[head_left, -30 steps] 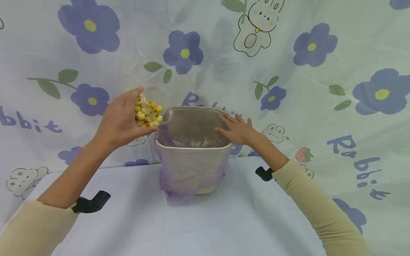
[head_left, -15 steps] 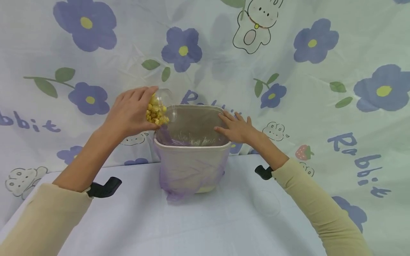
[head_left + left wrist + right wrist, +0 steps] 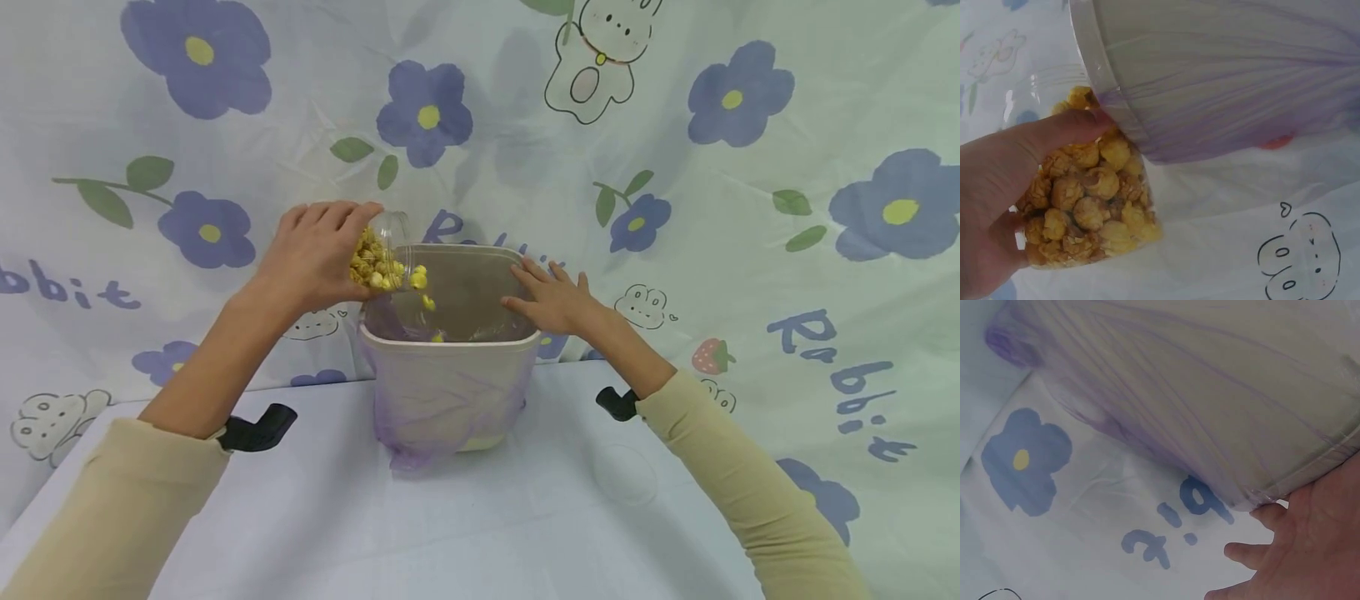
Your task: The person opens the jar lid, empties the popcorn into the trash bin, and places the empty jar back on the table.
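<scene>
My left hand (image 3: 315,254) grips a clear plastic jar (image 3: 392,229) of yellow popcorn (image 3: 1088,200), thumb on one side and fingers round the other. The jar is tipped, its mouth over the left rim of a beige trash bin (image 3: 442,379). A few popcorn pieces (image 3: 420,279) are falling from the mouth into the bin. A thin purple bag (image 3: 408,417) lines the bin and hangs down outside it. On the bin's right rim rests my right hand (image 3: 558,304), fingers spread and fairly straight. The bin's floor is hidden.
A round clear lid (image 3: 625,475) lies on the white table (image 3: 465,533), right of the bin. Behind the bin hangs a pale cloth (image 3: 502,183) printed with blue flowers and rabbits.
My left hand has moved right and tilted the jar further over the bin's rim. Popcorn now falls out of it. The right hand stays on the rim.
</scene>
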A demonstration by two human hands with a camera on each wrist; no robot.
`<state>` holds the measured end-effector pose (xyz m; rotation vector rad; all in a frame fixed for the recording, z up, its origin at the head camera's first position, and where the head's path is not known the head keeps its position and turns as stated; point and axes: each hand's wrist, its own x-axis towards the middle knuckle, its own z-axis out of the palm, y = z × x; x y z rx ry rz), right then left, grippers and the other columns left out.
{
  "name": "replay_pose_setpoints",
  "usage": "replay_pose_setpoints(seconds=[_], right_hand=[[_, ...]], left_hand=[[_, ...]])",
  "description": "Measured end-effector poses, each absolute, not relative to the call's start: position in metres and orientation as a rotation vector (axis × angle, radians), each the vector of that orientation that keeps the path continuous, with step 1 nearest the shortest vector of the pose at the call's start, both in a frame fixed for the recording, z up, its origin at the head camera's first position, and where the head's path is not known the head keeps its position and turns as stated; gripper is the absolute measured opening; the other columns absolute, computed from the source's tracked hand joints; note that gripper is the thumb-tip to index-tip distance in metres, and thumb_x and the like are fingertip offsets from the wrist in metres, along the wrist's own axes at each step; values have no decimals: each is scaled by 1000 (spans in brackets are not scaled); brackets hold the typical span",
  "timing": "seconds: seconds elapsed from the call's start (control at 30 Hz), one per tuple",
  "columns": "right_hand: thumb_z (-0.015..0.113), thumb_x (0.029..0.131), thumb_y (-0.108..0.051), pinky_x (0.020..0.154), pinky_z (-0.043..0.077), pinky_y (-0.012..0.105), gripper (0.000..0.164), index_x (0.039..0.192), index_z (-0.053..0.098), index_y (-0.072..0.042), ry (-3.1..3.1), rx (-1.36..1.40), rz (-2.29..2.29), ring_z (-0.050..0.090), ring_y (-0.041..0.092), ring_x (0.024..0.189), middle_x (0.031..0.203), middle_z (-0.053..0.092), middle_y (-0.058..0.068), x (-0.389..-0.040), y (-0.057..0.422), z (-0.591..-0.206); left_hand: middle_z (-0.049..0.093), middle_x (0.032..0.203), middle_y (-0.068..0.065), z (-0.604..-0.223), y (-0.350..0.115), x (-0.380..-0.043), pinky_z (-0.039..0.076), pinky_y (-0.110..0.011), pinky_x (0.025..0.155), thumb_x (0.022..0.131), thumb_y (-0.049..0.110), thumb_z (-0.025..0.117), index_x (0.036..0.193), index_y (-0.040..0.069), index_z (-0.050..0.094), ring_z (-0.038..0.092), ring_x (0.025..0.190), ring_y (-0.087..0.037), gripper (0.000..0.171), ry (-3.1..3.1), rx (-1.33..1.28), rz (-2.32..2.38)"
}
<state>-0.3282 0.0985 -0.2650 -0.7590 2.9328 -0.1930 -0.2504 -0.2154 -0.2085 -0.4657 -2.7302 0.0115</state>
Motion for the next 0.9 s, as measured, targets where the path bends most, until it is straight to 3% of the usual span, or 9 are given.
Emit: replay_pose_setpoints(seconds=[0.4,0.9], right_hand=[[36,104,-56,111,-1,71,73,162,13,-17,2942,-749,-215,1,41,149,167,3,6,-328,97,-265],[34,104,-56,110,-1,72,72,162,13,-18,2943,-750,-202,1,41,149,167,3,5,-329,98,-266]], left_hand=[[33,151,-22,-207,-207,-248,5,-64,115,71,26,92,156,8,25,25,140,-43,109,-2750,-512,68],[40,144,-20,-209,-201,-248,9,-63,115,68,24,95,151,10,33,30,137,-40,104,-2647,-601,185]])
